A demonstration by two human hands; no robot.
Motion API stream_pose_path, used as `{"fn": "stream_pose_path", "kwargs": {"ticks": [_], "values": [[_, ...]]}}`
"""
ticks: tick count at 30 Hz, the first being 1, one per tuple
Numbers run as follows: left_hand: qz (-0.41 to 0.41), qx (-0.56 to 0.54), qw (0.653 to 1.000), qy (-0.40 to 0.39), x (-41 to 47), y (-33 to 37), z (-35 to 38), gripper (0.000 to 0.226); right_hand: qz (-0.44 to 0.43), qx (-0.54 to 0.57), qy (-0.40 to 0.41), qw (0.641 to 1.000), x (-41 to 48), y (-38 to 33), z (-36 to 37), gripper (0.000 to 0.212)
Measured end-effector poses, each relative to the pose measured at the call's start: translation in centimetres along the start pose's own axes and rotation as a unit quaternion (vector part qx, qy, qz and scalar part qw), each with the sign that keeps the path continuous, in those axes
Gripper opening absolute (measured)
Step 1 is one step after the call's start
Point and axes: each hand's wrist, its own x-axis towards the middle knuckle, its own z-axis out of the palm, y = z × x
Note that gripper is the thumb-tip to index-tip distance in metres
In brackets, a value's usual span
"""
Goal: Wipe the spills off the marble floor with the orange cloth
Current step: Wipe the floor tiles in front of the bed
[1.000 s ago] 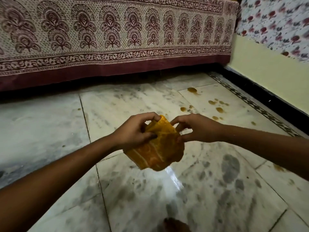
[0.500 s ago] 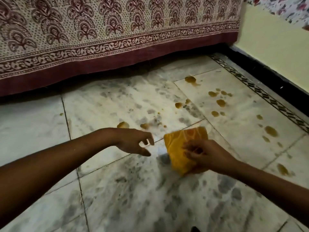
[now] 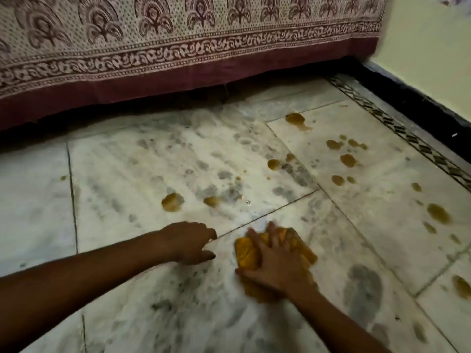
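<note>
Head-worn view down onto a marble floor (image 3: 132, 159) of large pale tiles with grey mottling and thin dark joints.

Nearest, two bare forearms entering from the bottom edge. On the right, the right hand (image 3: 274, 266) laid palm down on the folded orange cloth (image 3: 246, 252), with fingers (image 3: 273, 236) straight and spread, pressing it flat to the floor rather than gripping it. Cloth on the near tile, just this side of a slanting joint, with edges visible around the hand on the left, far and right sides. Motion blur over hand and cloth.

Just left of the cloth and apart from it, the left hand (image 3: 190, 243), holding nothing, loosely extended and pointing right, low at the floor. Touching the floor or not: impossible to tell. Right of the cloth, a large grey blotch (image 3: 362, 289) in the marble.

Beyond the joint, two brown-orange spills (image 3: 172, 202) side by side, near the cloth but not touching it. Farther and to the right, a scatter of smaller spills (image 3: 348, 160) across the next tile, with a larger spill (image 3: 295, 119) farthest back and further spills (image 3: 438, 212) trailing down the right side.

Along the right edge, a dark patterned inlay strip (image 3: 397, 128), then a black skirting (image 3: 420, 105) below a pale yellow wall (image 3: 420, 47).

At the back, a cream bedcover (image 3: 178, 34) printed with maroon fan motifs, hanging to a maroon hem just above the floor, with deep shadow beneath.
</note>
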Motion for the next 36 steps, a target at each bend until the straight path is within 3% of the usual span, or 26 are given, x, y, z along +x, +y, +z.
{"fn": "stream_pose_path", "kwargs": {"ticks": [4, 6, 8, 9, 11, 13, 14, 17, 19, 21, 23, 27, 29, 31, 33, 36], "values": [[-0.032, 0.007, 0.998, 0.058, 1.8, 0.6, 4.7, 0.054, -0.141, -0.036, 0.124, 0.981, -3.9, -1.3, 4.1, 0.085], [-0.039, 0.031, 0.995, 0.091, 2.3, 0.7, 6.1, 0.057, -0.172, 0.033, 0.165, 0.971, -6.6, 1.7, 5.1, 0.054], [-0.027, 0.043, 0.987, 0.15, 2.6, 0.3, 7.3, 0.06, -0.097, 0.083, 0.172, 0.977, -7.6, 5.9, 5.4, 0.046], [-0.016, 0.047, 0.983, 0.178, 3.1, 0.0, 7.9, 0.061, -0.044, 0.134, 0.234, 0.962, -7.0, 7.9, 5.0, 0.052], [-0.006, 0.024, 0.97, 0.24, 3.5, -0.5, 9.1, 0.051, 0.118, 0.241, 0.417, 0.869, -3.5, 10.8, 2.8, 0.06], [-0.007, 0.004, 0.962, 0.274, 3.6, -0.5, 9.2, 0.048, 0.247, 0.317, 0.475, 0.783, 1.7, 9.8, 0.3, 0.073], [-0.009, -0.008, 0.959, 0.285, 3.9, -0.5, 9.2, 0.052, 0.237, 0.333, 0.469, 0.783, 3.8, 8.2, -0.2, 0.083], [-0.052, -0.073, 0.948, 0.307, 4.8, -0.5, 8.9, 0.055, 0.024, 0.202, 0.417, 0.886, 4.9, 2.2, 1.5, 0.086], [-0.076, -0.11, 0.936, 0.326, 5.4, -0.5, 8.8, 0.055, -0.109, 0.092, 0.35, 0.926, 1.7, 1.3, 4.2, 0.068], [-0.087, -0.132, 0.926, 0.344, 5.7, -0.4, 8.9, 0.055, -0.179, 0.056, 0.307, 0.933, -1.2, 3.8, 5.4, 0.054], [-0.091, -0.138, 0.919, 0.357, 5.6, -0.1, 9.0, 0.053, -0.151, 0.025, 0.313, 0.937, -1.9, 7.3, 4.7, 0.052], [-0.085, -0.131, 0.923, 0.352, 5.5, -0.5, 9.1, 0.053, 0.134, 0.052, 0.343, 0.928, 3.6, 9.6, -1.5, 0.059], [-0.075, -0.119, 0.927, 0.348, 5.7, -1.0, 8.9, 0.054, 0.178, 0.087, 0.302, 0.933, 6.5, 7.1, -3.7, 0.055], [-0.074, -0.125, 0.926, 0.348, 5.9, -1.3, 8.7, 0.054, 0.11, 0.089, 0.277, 0.95, 6.9, 3.1, -3.2, 0.058], [-0.077, -0.126, 0.923, 0.356, 6.0, -1.4, 8.8, 0.054, -0.02, 0.049, 0.271, 0.961, 4.5, 0.1, 0.4, 0.059], [-0.059, -0.093, 0.93, 0.349, 6.2, -1.1, 9.0, 0.053, -0.143, 0.047, 0.235, 0.96, 0.9, 1.1, 3.5, 0.053]]}}
